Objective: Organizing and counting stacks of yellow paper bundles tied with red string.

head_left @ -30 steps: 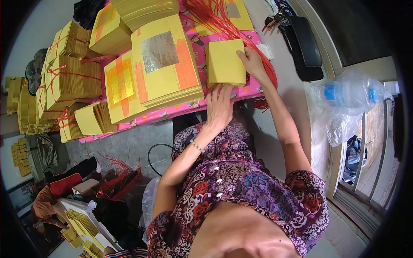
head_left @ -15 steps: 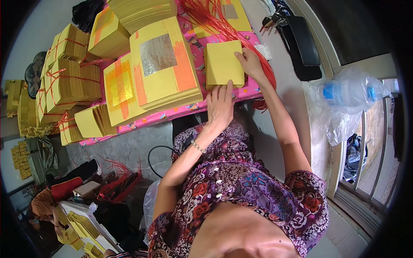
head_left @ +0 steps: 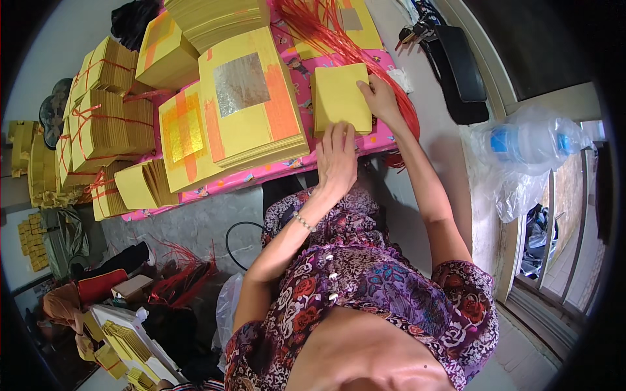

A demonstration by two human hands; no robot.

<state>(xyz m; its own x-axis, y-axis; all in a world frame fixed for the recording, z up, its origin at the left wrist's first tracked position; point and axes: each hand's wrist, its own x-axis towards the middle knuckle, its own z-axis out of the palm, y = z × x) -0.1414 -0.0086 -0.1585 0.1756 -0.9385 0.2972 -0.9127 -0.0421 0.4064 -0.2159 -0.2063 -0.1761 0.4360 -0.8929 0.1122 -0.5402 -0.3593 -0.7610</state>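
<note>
A small stack of yellow paper sheets (head_left: 340,94) lies near the right end of the table, on its pink cloth. At the stack's near edge, my left hand (head_left: 336,156) rests its outstretched fingers on the top sheet, palm down, with nothing grasped. My right hand (head_left: 380,99) grips the stack's right edge, thumb on top and the other fingers partly hidden beside it. Just left of this stack stands a taller pile of larger yellow sheets (head_left: 287,127) with a silver square and orange bands on top.
Red plastic strings (head_left: 345,45) trail along the table's right side. Tied yellow paper bundles (head_left: 107,127) crowd the left end of the pink cloth (head_left: 248,174). Keys (head_left: 411,32) and a black case (head_left: 460,62) lie at right. Another person's arm (head_left: 81,335) is at lower left.
My left fingers have shifted slightly forward onto the stack's top sheet. My right hand keeps its grip on the edge. At lower left, the other person's arm has moved a little.
</note>
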